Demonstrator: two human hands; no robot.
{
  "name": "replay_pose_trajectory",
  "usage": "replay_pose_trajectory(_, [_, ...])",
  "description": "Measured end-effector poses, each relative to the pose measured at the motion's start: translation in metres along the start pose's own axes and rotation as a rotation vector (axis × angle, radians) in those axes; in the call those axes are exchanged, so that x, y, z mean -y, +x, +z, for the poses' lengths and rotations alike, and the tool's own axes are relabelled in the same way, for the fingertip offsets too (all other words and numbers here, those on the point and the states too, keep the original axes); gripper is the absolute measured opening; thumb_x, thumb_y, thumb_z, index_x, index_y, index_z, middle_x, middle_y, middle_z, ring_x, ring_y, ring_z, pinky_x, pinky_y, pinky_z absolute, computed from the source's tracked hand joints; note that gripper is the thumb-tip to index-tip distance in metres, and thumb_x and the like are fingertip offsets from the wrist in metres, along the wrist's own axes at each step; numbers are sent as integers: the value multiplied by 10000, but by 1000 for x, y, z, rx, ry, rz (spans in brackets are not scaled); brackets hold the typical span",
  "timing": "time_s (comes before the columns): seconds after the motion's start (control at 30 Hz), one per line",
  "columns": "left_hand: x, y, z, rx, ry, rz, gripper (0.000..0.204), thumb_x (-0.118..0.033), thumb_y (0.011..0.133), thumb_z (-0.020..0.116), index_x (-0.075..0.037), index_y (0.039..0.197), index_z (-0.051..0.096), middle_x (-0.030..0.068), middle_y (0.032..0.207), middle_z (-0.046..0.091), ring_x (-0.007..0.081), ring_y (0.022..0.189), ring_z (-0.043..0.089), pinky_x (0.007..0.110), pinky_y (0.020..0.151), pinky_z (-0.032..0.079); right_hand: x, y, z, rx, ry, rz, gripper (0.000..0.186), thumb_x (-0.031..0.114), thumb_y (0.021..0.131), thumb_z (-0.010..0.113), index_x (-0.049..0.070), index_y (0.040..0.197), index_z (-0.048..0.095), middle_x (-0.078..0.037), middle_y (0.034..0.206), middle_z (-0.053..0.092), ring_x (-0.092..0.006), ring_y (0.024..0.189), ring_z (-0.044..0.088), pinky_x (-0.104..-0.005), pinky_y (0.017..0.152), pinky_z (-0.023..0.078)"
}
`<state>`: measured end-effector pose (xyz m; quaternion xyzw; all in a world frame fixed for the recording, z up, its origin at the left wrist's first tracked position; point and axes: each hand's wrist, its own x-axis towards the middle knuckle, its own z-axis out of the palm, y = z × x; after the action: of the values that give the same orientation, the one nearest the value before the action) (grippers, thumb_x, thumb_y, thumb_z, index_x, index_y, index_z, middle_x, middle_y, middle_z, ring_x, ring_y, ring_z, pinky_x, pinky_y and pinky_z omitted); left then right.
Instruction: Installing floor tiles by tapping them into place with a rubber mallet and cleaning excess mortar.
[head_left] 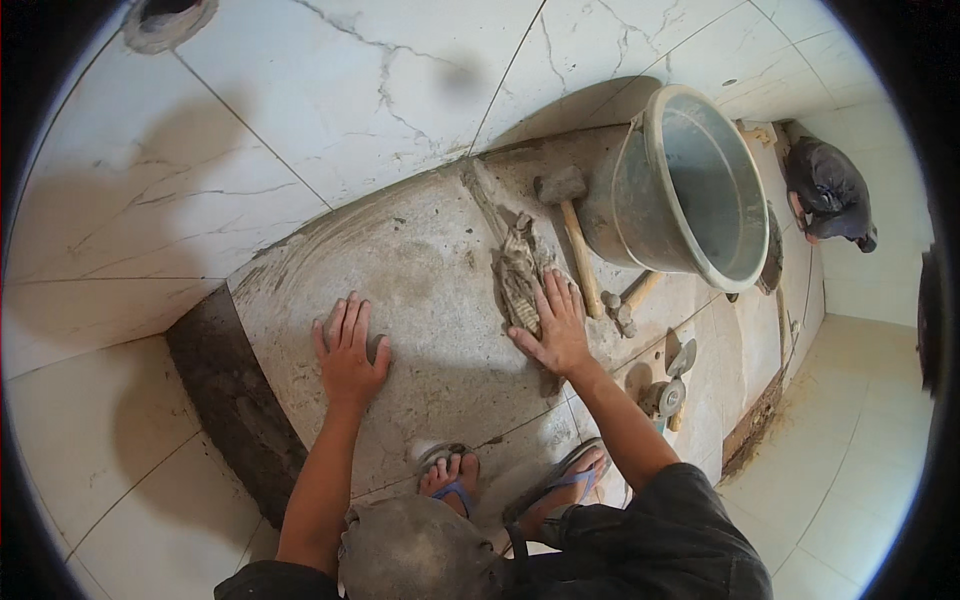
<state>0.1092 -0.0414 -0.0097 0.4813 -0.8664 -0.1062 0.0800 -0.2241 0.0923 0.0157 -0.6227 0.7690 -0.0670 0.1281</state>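
Observation:
My left hand [350, 352] lies flat on the dusty floor tile [410, 255], fingers spread and holding nothing. My right hand [558, 325] has its fingers stretched out and rests at the right edge of a crumpled, dirty rag [519, 275], the thumb lying across the rag's lower end. A mallet [578, 235] with a dark head and wooden handle lies just beyond that hand, beside the bucket. To its right is a smaller hammer [632, 300] with a wooden handle.
A large grey bucket [625, 200] stands at the right near the marbled tiled wall [400, 80]. A power tool with a round disc [668, 397] lies right of my right arm. A dark untiled strip [235, 400] runs along the left. Another person [830, 190] crouches at far right.

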Motion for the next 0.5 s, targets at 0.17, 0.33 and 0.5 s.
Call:
replay_pose_trajectory(0.17, [-1, 2, 0, 27, 14, -19, 626, -381, 932, 563, -153, 1501, 435, 20, 1594, 379, 214, 1482, 315, 540, 1229, 131, 6, 65, 20, -55, -40, -38, 774, 456, 938, 613, 65, 1545, 334, -161, 1619, 291, -324, 1509, 243, -518, 1216, 190])
replay_pose_trajectory(0.33, [5, -4, -5, 39, 62, -28, 641, -394, 942, 552, -165, 1521, 398, 16, 1608, 354, 218, 1498, 283, 546, 1234, 117, 46, 155, 34, -188, 32, 42, 710, 416, 986, 556, 61, 1551, 315, -161, 1630, 269, -318, 1514, 230, -507, 1222, 185])
replay_pose_trajectory(0.5, [-5, -1, 3, 56, 53, -13, 649, -404, 949, 535, -160, 1529, 378, 24, 1607, 356, 228, 1500, 279, 551, 1233, 112, 101, 173, 47, -254, 190, -42, 562, 396, 1001, 547, 54, 1440, 468, -205, 1504, 443, -353, 1392, 413, -501, 1156, 305])
